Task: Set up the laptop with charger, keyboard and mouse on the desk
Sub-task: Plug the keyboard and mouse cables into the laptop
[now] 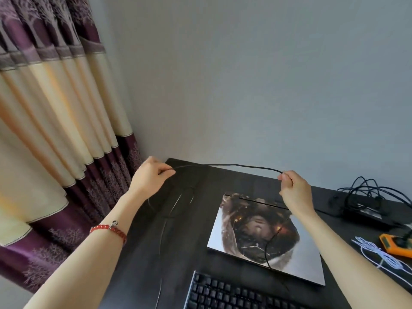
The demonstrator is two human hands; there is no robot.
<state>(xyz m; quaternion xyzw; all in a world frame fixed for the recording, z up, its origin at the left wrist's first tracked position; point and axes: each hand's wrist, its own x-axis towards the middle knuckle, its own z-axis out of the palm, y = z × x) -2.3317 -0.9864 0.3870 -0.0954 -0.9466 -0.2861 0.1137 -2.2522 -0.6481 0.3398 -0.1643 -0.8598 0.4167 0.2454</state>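
Both hands raised above the far part of the dark desk (pixel 142 253), a thin black cable (pixel 225 166) stretched between them.

Left hand (pixel 150 175): fingers curled, cable pinched at the fingertips; a red bead bracelet (pixel 109 229) is worn on that wrist. From this hand the cable is seen to drop and run along the desk surface toward the near edge, left of the keyboard.

Right hand (pixel 294 188): fingers curled, the cable's other end of the span pinched between thumb and fingers. Below it the cable hangs down across the laptop lid and reaches the keyboard's far edge.

Laptop (pixel 265 237): closed, lying flat near the desk's middle, lid covered with a dark illustrated skin. Keyboard (pixel 223 293): black keys, placed just in front of the laptop at the near edge, only partly in view.

Charger brick (pixel 365 214): black, set at the far right of the desk under a loose tangle of black wires (pixel 370 190), well apart from the laptop. An orange device (pixel 394 244) and a coiled white cord (pixel 379 255) are noted at the right edge. No mouse can be made out.

Purple and cream curtain (pixel 55 130) hangs at left; grey wall (pixel 245 85) behind
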